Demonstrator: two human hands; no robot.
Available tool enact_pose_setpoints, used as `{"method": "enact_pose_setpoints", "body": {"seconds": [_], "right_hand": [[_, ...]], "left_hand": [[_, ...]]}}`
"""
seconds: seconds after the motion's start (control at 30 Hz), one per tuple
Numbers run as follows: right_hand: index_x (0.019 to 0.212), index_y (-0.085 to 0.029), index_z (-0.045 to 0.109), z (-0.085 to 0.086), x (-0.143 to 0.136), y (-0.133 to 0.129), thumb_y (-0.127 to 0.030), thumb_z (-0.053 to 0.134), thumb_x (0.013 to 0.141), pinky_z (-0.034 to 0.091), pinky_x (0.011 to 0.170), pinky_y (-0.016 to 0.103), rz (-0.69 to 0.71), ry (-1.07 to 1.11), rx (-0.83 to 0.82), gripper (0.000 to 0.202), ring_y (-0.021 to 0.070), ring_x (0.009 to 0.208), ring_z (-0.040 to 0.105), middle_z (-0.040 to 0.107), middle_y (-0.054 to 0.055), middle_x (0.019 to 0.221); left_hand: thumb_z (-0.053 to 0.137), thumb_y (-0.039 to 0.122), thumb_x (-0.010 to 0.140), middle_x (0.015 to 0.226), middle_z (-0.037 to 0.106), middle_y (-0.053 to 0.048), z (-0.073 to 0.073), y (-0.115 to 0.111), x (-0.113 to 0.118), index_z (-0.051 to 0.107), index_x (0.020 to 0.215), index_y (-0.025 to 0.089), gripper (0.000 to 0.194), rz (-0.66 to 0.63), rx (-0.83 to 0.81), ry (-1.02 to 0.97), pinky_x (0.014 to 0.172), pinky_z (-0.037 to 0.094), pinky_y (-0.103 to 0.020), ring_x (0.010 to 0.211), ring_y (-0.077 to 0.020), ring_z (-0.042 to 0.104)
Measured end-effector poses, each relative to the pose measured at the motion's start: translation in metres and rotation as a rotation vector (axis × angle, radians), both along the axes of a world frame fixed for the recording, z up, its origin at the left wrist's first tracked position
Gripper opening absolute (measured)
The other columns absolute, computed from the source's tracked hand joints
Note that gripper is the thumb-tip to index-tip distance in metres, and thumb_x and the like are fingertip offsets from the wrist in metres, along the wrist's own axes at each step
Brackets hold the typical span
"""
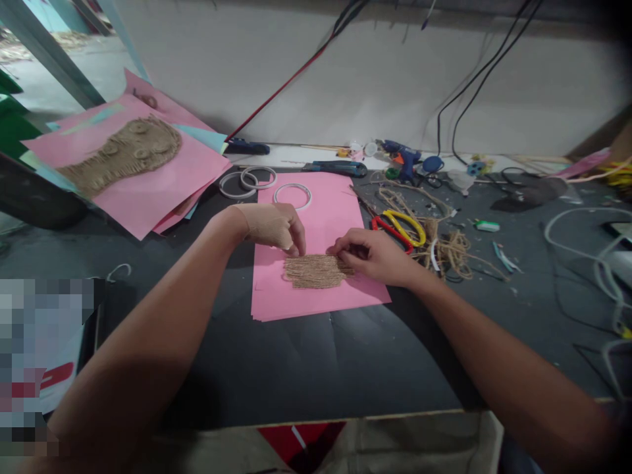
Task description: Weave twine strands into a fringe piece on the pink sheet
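Note:
Rows of brown jute twine (316, 272) lie side by side as a small rectangular patch on a pink paper sheet (316, 230). My left hand (274, 227), with a tan wrap around the palm and wrist, has its fingers bent down and pinched at the patch's upper left edge. At the upper right edge, my right hand (372, 253) is closed, thumb and forefinger pinching the twine. Its fingers hide part of the patch's right end. Red and yellow-handled scissors (399, 230) lie just beyond my right hand.
White rings (292, 196) rest near the paper's far edge. A blue cutter (340, 168) and a blue glue gun (405, 158) lie at the back. Loose twine (451, 253) is heaped right. Pink sheets bearing a twine piece (143, 148) stand left.

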State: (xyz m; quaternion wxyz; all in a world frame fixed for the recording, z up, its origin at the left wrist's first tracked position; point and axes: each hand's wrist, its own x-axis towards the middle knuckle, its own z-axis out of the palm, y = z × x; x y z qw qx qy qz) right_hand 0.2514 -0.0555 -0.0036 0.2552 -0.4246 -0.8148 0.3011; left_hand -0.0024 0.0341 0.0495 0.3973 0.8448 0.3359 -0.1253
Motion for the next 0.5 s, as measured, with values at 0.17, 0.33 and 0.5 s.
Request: {"method": "enact_pose_setpoints", "body": {"seconds": [0.17,0.33,0.5], "right_hand": [[0.098,-0.021,0.073,-0.0009,0.0,0.0,-0.01,0.058,0.083,0.048,0.07,0.029,0.007,0.002,0.003,0.024,0.0147,0.078,0.065,0.074,0.004,0.094],[0.098,-0.021,0.073,-0.0008,-0.001,-0.0002,-0.01,0.058,0.082,0.048,0.069,0.029,0.007,-0.016,0.004,0.025,0.0146,0.076,0.064,0.073,0.004,0.093],[0.098,-0.02,0.073,0.0,-0.0019,-0.0002,-0.008,0.057,0.08,0.046,0.068,0.028,0.008,-0.033,0.031,0.027,0.014,0.074,0.062,0.073,0.004,0.091]], "left_hand": [[0.066,0.025,0.068,0.091,0.08,-0.005,0.0017,-0.0016,0.0011,0.083,0.09,0.021,0.028,0.007,0.002,0.008,0.07,0.043,-0.026,0.084,-0.0195,0.067],[0.067,0.027,0.068,0.091,0.08,-0.005,0.0002,-0.0008,0.0005,0.083,0.091,0.022,0.029,0.001,0.01,0.003,0.071,0.042,-0.027,0.084,-0.0197,0.066],[0.067,0.028,0.068,0.09,0.079,-0.005,-0.0002,0.0,0.0003,0.083,0.091,0.022,0.029,-0.005,0.014,0.009,0.07,0.042,-0.027,0.083,-0.0198,0.066]]}}
